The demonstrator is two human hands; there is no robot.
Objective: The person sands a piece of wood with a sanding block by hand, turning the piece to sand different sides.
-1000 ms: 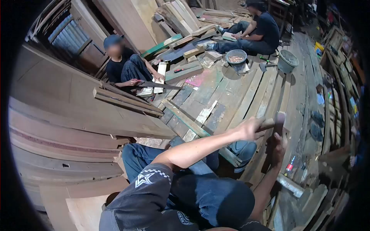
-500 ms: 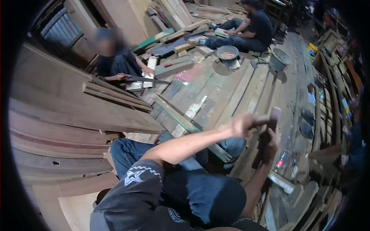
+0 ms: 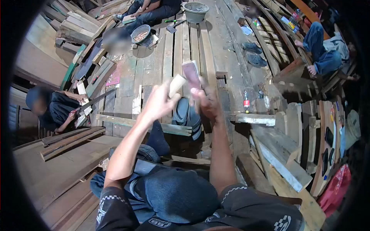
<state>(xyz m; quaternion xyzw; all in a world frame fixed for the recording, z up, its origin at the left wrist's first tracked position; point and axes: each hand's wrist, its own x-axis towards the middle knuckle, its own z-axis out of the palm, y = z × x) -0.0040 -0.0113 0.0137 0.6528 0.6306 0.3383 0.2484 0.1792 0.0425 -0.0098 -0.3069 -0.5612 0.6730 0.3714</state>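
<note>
Wood piece (image 3: 177, 85), pale, sits gripped in the left hand (image 3: 162, 101). The right hand (image 3: 207, 101) clasps a reddish block (image 3: 190, 72).

Pretty rough-and-ready woodworking shop
Plank floor (image 3: 226, 61) ran under the grey bucket (image 3: 195, 16), piled lumber (image 3: 82, 22) sat left of it, and a handsaw (image 3: 96, 101) was out well left too.

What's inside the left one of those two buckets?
Many small, pinkish-brown pieces, too small to identify, lie inside the left bucket. They hide the bucket's bottom, so I can't tell whether anything else is underneath them.
</note>
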